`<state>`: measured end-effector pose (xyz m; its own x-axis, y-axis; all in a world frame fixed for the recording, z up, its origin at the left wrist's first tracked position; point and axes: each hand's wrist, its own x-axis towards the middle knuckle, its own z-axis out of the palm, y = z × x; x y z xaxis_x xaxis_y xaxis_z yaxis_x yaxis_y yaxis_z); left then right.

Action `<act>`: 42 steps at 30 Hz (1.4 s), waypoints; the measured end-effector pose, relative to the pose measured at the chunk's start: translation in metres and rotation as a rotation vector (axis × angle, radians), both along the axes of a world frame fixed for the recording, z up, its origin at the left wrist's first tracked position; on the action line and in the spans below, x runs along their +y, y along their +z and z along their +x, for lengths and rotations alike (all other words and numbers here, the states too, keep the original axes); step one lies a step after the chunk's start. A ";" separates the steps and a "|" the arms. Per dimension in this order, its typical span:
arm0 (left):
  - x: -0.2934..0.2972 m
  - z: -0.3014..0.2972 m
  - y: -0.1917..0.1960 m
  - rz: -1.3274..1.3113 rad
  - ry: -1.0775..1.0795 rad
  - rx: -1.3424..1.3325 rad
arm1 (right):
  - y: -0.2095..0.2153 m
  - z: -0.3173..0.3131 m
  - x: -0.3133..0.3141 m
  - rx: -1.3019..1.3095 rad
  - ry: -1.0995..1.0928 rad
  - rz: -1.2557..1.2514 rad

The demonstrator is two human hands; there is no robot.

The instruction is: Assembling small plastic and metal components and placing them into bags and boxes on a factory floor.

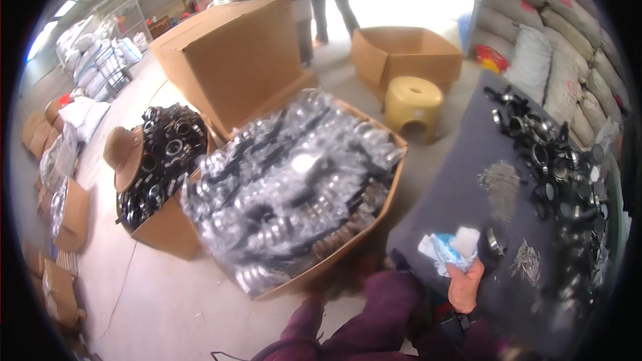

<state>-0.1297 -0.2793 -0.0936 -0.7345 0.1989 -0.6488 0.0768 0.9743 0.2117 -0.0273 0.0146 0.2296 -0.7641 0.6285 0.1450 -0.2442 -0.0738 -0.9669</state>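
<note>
My right hand (pixel 465 289) is closed around a crumpled white and light-blue wad (pixel 447 251); whether it is cloth or plastic wrapping I cannot tell. A dark strap (pixel 457 324) circles the wrist. The hand is over the near left part of a dark grey cloth-covered table (pixel 455 194). Beside the wad lies a metal ring-shaped piece (pixel 495 242). Two heaps of small metal parts, a near one (pixel 526 262) and a farther one (pixel 499 187), rest on the cloth. Many black and silver round pieces (pixel 558 167) crowd the table's right side. My left hand is out of the frame.
An open carton (pixel 311 281) of plastic-wrapped metal parts stands left of the table. Behind it are a big carton (pixel 244 60), a yellow stool (pixel 413 101) and another box (pixel 408 60). A brown hat (pixel 124 154) rests on a carton of black parts (pixel 164 154). Sacks (pixel 562 70) line the right wall.
</note>
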 end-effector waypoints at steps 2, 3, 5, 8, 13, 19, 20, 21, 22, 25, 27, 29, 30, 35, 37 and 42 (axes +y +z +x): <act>-0.003 0.003 0.002 0.010 0.022 0.090 | -0.004 -0.001 -0.001 -0.030 -0.022 0.034; -0.012 0.013 -0.009 0.134 -0.007 0.325 | -0.006 -0.002 -0.002 -0.066 -0.019 0.043; -0.028 0.016 -0.042 0.109 0.062 0.206 | -0.007 -0.001 0.000 -0.092 -0.039 0.096; 0.018 0.023 -0.015 0.172 -0.212 0.008 | -0.007 0.010 0.018 -0.071 -0.056 0.054; -0.003 0.077 -0.015 0.275 -0.512 -0.080 | -0.014 0.000 0.012 -0.050 0.035 0.092; -0.037 0.071 -0.002 0.405 -0.346 -0.191 | -0.013 -0.003 0.011 -0.015 0.076 0.122; -0.042 0.066 0.031 0.415 -0.255 -0.217 | -0.012 -0.002 0.015 0.007 0.068 0.135; -0.056 0.067 0.068 0.413 -0.142 -0.232 | -0.010 -0.001 0.014 0.037 0.080 0.138; -0.091 0.079 0.040 0.352 -0.214 -0.214 | -0.006 -0.003 0.006 0.062 0.103 0.124; -0.117 0.110 0.057 0.164 0.073 -0.496 | -0.009 -0.005 0.013 0.090 0.087 0.153; -0.150 0.151 0.051 0.305 0.234 -0.494 | -0.007 -0.002 0.010 0.035 0.095 0.093; -0.145 0.148 0.088 0.389 0.316 -0.503 | -0.009 -0.004 0.011 0.020 0.106 0.109; -0.143 0.153 0.103 0.471 0.405 -0.508 | -0.007 -0.003 0.011 0.017 0.113 0.112; -0.159 0.170 0.131 0.234 0.007 -0.268 | -0.006 -0.002 0.012 0.011 0.077 0.114; -0.172 0.185 0.111 0.292 0.107 -0.116 | -0.003 -0.005 0.004 0.032 0.118 0.108; -0.154 0.174 0.137 0.258 0.192 -0.231 | -0.005 -0.001 0.010 0.019 0.096 0.115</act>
<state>0.0441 -0.4332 0.0432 -0.6149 0.2497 -0.7480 -0.1802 0.8790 0.4415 -0.0279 0.0244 0.2246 -0.8164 0.5310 0.2270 -0.2596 0.0136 -0.9656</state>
